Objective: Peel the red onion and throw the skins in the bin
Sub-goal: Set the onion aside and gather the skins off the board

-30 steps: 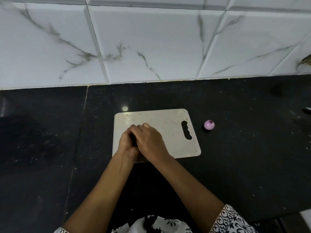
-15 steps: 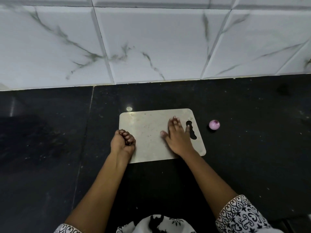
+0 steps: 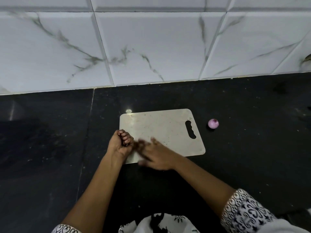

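A black stone counter ran under a white marbled tile wall, with a pale cutting board [image 3: 161, 132] on it and the peeled red onion [image 3: 213, 123] lying off the board's right edge, well apart from both hands. The left hand [image 3: 120, 145] was curled into a fist at the board's near left corner, probably around gathered skins, though none showed; the right hand [image 3: 156, 155], blurred, lay flat and open, holding nothing. Peeling looked finished, so the next move called for carrying the fistful to a bin, which was out of view.

A black counter [image 3: 252, 165] carries 1 pale cutting board [image 3: 161, 130] mid-counter and 1 peeled onion [image 3: 213, 123] just right of it.
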`<action>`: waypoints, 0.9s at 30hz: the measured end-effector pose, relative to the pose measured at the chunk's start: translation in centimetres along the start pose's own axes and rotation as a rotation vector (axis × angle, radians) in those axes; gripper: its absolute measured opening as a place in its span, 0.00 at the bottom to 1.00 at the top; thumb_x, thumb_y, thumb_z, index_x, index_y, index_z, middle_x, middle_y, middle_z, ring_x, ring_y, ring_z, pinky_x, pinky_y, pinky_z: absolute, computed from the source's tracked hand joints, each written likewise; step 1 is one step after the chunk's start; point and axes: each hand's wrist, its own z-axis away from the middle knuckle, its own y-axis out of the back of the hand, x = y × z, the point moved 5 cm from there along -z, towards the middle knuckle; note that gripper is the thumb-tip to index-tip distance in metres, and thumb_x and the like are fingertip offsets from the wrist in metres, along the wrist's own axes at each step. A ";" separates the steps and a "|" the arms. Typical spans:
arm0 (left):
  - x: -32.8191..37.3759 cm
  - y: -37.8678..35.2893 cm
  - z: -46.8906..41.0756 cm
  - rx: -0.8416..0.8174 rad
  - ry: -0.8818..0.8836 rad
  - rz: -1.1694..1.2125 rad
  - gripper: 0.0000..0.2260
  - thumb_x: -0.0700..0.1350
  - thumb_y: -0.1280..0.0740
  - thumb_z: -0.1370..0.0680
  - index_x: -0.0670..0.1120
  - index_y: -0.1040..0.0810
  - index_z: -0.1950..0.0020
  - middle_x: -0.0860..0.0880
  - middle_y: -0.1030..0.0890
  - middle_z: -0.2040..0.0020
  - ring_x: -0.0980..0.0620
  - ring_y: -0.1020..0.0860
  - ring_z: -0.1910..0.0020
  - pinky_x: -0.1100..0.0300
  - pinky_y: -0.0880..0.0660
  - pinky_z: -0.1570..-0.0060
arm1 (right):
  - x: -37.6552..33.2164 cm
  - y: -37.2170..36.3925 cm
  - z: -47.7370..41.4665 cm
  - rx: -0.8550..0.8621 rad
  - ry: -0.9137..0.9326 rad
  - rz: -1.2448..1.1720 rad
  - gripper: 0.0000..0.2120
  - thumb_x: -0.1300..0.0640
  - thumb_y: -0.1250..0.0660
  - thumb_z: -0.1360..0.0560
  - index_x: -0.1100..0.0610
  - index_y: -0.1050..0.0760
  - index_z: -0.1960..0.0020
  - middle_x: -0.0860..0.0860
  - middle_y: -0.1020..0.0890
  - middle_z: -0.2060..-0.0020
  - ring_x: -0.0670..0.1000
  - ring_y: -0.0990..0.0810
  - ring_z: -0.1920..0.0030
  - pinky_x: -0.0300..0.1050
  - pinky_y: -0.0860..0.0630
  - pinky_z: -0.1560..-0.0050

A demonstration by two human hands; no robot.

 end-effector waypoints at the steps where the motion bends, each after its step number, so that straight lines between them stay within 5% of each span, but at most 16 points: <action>1: 0.1 0.0 0.1 -0.006 0.002 -0.007 0.13 0.40 0.45 0.38 0.47 0.33 0.83 0.53 0.38 0.84 0.59 0.39 0.86 0.70 0.45 0.87 | -1.4 -0.7 1.0 -0.026 0.077 -0.041 0.32 0.40 0.51 0.21 0.57 0.50 0.24 0.55 0.45 0.24 0.51 0.51 0.24 0.56 0.57 0.27; 3: 0.0 -0.1 0.2 -0.007 -0.002 -0.033 0.13 0.40 0.44 0.38 0.47 0.33 0.83 0.54 0.37 0.83 0.59 0.39 0.85 0.70 0.44 0.87 | -1.4 -1.0 2.8 0.117 0.026 -0.111 0.34 0.37 0.54 0.23 0.57 0.46 0.25 0.54 0.44 0.24 0.50 0.50 0.24 0.56 0.56 0.26; 6: -0.5 0.1 0.5 0.023 -0.017 -0.044 0.12 0.39 0.44 0.37 0.47 0.33 0.81 0.54 0.36 0.82 0.58 0.39 0.84 0.69 0.44 0.86 | 2.9 -0.7 6.5 0.411 -0.483 -0.140 0.43 0.30 0.66 0.28 0.58 0.49 0.24 0.53 0.47 0.24 0.51 0.52 0.24 0.57 0.55 0.25; 9: -0.8 0.2 0.9 0.034 -0.025 -0.049 0.11 0.38 0.43 0.37 0.47 0.33 0.79 0.54 0.36 0.81 0.58 0.39 0.84 0.68 0.43 0.86 | 3.8 -2.3 8.1 0.295 -0.755 -0.138 0.44 0.30 0.67 0.30 0.58 0.62 0.25 0.56 0.57 0.24 0.53 0.59 0.24 0.51 0.62 0.27; 12: -0.8 0.3 1.0 0.011 0.001 -0.064 0.12 0.38 0.43 0.37 0.47 0.33 0.80 0.54 0.36 0.81 0.58 0.38 0.84 0.69 0.43 0.86 | 0.5 -2.9 5.9 0.232 -0.563 -0.153 0.43 0.31 0.57 0.28 0.59 0.61 0.24 0.57 0.57 0.24 0.55 0.59 0.24 0.52 0.61 0.26; 15: -0.9 0.1 1.0 -0.020 0.017 -0.075 0.12 0.39 0.44 0.37 0.47 0.33 0.82 0.54 0.36 0.82 0.58 0.38 0.85 0.69 0.43 0.87 | -3.9 -2.1 3.4 0.110 -0.178 -0.357 0.33 0.42 0.46 0.21 0.59 0.50 0.24 0.56 0.46 0.24 0.51 0.50 0.24 0.54 0.56 0.24; 17: -0.8 0.1 1.0 -0.019 0.001 -0.064 0.12 0.39 0.44 0.38 0.47 0.33 0.82 0.54 0.36 0.82 0.58 0.38 0.85 0.69 0.43 0.87 | -4.4 -1.1 3.4 0.171 -0.204 -0.818 0.22 0.49 0.44 0.20 0.55 0.38 0.28 0.54 0.33 0.28 0.49 0.38 0.28 0.48 0.48 0.26; 19: -0.8 0.1 0.9 -0.011 -0.024 -0.018 0.11 0.38 0.44 0.38 0.47 0.33 0.81 0.54 0.35 0.81 0.58 0.39 0.85 0.69 0.42 0.87 | -2.5 0.3 4.1 0.495 -0.393 -1.214 0.16 0.53 0.43 0.20 0.53 0.29 0.33 0.51 0.25 0.34 0.47 0.29 0.33 0.46 0.37 0.28; 21: -0.7 0.2 0.8 -0.003 -0.048 0.021 0.10 0.38 0.43 0.38 0.46 0.33 0.79 0.54 0.35 0.81 0.58 0.38 0.84 0.68 0.42 0.87 | 0.1 1.4 4.3 0.662 -0.533 -1.114 0.17 0.54 0.44 0.19 0.54 0.32 0.31 0.50 0.28 0.32 0.48 0.32 0.31 0.43 0.39 0.29; 24: -0.6 0.5 0.9 0.006 -0.068 0.026 0.09 0.38 0.43 0.38 0.47 0.33 0.78 0.53 0.36 0.80 0.57 0.38 0.84 0.67 0.42 0.87 | 2.3 1.9 2.2 0.330 -0.513 -0.518 0.25 0.49 0.49 0.18 0.54 0.48 0.24 0.51 0.44 0.24 0.50 0.50 0.24 0.52 0.57 0.25; 27: -0.4 0.4 1.2 -0.004 -0.072 -0.007 0.10 0.39 0.44 0.38 0.47 0.33 0.79 0.53 0.36 0.81 0.57 0.38 0.85 0.68 0.42 0.87 | -0.1 1.1 2.0 0.006 -0.298 -0.450 0.26 0.44 0.52 0.19 0.51 0.48 0.24 0.51 0.47 0.24 0.51 0.54 0.24 0.58 0.58 0.25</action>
